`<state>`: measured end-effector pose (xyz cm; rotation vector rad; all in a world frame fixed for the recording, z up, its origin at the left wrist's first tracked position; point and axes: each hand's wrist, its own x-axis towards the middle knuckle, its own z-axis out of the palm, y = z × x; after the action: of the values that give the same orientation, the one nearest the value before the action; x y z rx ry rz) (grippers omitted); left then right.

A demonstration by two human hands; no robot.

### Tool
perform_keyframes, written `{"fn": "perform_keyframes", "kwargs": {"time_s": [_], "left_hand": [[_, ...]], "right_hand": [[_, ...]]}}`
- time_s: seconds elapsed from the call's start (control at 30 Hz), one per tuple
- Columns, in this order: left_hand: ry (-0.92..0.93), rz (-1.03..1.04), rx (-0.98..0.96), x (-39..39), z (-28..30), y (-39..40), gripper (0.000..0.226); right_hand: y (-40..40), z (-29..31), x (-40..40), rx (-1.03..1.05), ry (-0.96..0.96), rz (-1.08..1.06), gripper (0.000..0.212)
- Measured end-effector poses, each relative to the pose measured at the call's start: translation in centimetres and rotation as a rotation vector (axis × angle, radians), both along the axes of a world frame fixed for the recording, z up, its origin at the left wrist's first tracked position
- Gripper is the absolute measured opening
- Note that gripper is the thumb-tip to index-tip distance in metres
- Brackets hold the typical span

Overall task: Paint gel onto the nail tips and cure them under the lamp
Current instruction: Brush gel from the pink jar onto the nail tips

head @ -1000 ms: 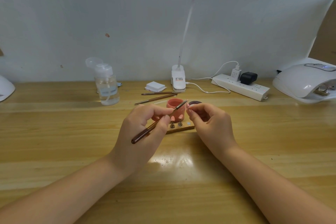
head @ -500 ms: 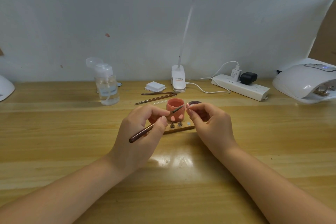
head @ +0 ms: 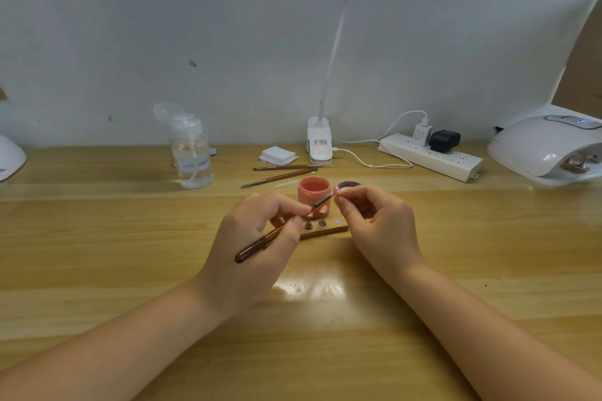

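- Our left hand [head: 257,238] grips a brown-handled gel brush [head: 280,231], its tip angled up toward the nail tip [head: 337,193] pinched in our right hand [head: 378,221] above the bench [head: 97,254] centre.
- Just behind, we see an open pink gel pot [head: 314,194] and a wooden tip stand [head: 325,231].
- The white curing lamp [head: 547,150] sits at the bench's far right corner.

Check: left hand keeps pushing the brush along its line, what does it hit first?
Likely the nail tip pinched in the right hand; the left hand's brush tip already sits at it. Depth unclear.
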<state>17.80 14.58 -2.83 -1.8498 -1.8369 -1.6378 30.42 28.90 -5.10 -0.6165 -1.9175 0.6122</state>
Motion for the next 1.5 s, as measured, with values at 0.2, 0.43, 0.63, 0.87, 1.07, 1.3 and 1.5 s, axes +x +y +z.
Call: {"fn": "perform_keyframes", "kwargs": {"time_s": [0.2, 0.43, 0.63, 0.87, 1.07, 1.3, 1.5], "left_hand": [[-0.011, -0.035, -0.007, -0.02, 0.14, -0.07, 0.016], [-0.111, -0.026, 0.017, -0.11, 0.16, -0.23, 0.023], [-0.141, -0.061, 0.0, 0.1, 0.04, -0.17, 0.017], [-0.194, -0.081, -0.009, 0.21, -0.02, 0.01, 0.014], [-0.226, -0.104, 0.017, 0.08, -0.04, -0.11, 0.014], [-0.223, -0.102, 0.008, 0.14, -0.05, -0.21, 0.016], [-0.215, -0.084, -0.025, 0.24, -0.14, 0.07, 0.013]], "right_hand": [[0.07, 0.01, -0.07, 0.0, -0.014, 0.004, 0.01], [0.03, 0.02, 0.04, -0.023, -0.003, 0.007, 0.009], [-0.05, 0.08, 0.02, -0.018, 0.001, 0.005, 0.009], [0.01, 0.03, 0.01, -0.011, -0.006, 0.006, 0.009], [0.0, 0.01, 0.06, -0.002, -0.017, 0.003, 0.009], [0.0, 0.03, 0.05, -0.004, -0.019, 0.002, 0.01], [-0.04, 0.03, 0.05, -0.007, -0.024, 0.006, 0.01]]}}
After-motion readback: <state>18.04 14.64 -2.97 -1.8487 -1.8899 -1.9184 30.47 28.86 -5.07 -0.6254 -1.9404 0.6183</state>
